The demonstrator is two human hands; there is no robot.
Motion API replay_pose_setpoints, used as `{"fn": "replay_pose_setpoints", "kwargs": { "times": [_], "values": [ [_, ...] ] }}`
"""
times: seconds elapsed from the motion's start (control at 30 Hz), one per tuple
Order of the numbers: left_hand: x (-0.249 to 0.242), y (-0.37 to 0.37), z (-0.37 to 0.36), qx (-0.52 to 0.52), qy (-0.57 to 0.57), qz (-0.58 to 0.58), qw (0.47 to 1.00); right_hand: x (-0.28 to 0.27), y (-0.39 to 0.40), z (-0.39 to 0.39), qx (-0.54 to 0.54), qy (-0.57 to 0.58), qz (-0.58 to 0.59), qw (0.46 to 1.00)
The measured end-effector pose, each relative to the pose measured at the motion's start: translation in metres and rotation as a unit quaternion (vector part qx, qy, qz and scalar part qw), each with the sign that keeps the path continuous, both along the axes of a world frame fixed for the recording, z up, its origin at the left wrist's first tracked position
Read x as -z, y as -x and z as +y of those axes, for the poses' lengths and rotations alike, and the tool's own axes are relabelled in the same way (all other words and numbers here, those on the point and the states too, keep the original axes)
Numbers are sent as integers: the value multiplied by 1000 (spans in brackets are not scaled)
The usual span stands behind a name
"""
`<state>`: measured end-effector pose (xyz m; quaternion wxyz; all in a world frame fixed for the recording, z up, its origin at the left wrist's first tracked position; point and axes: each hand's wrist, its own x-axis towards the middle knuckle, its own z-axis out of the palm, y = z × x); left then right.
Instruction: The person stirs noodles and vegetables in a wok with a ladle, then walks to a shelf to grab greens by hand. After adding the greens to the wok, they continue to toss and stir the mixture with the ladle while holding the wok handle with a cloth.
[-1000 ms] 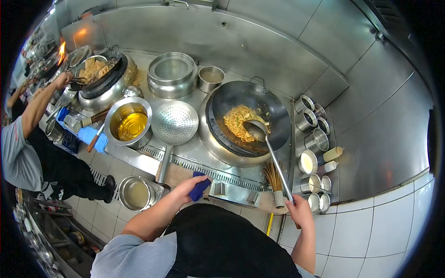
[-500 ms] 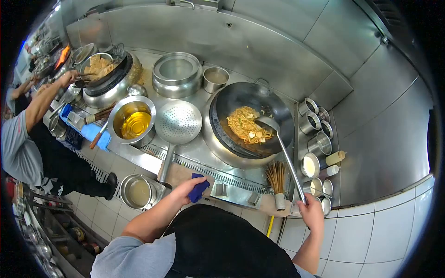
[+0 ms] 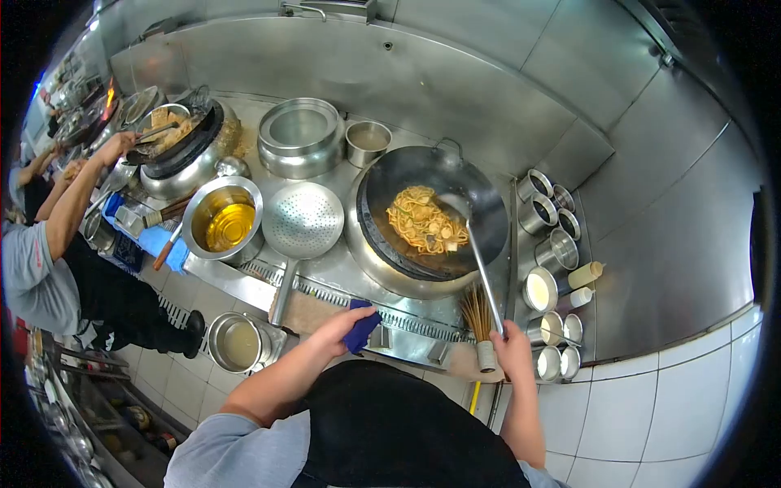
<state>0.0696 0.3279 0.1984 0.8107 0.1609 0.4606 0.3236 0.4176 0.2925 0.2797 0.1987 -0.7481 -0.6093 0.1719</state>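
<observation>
Noodles [image 3: 425,218] with pale chunks lie in a black wok [image 3: 488,199] on the metal stove. My right hand [image 3: 512,350] is closed round the handle end of a long ladle [image 3: 482,264], whose bowl rests in the wok at the right edge of the noodles. My left hand [image 3: 340,329] grips a folded dark blue cloth [image 3: 362,325] near the stove's front edge, left of the wok. A bamboo brush [image 3: 480,325] stands beside the ladle's handle.
Left of the wok are a perforated skimmer [image 3: 303,220], a pot of yellow oil [image 3: 230,224] and a lidded pot [image 3: 299,138]. Seasoning containers [image 3: 557,250] line the right side. At far left a co-worker [image 3: 41,285] works at another wok. A pot [image 3: 240,343] stands low at front left.
My right hand and the ladle's handle have moved left. The ladle bowl has shifted slightly up and left. My left hand, with the cloth, has moved a little right.
</observation>
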Motion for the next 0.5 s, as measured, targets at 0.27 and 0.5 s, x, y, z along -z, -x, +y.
{"fn": "replay_pose_setpoints", "kwargs": {
  "times": [0.27, 0.5],
  "values": [
    [-8, -48, 55, -33, -44, -146, 988, 41, 12, 60, 26, -36, 6, 999],
    [-20, -90, 91, -23, -32, -105, 994, -1, 26, 23, -11, 114, 257, 960]
  ]
}}
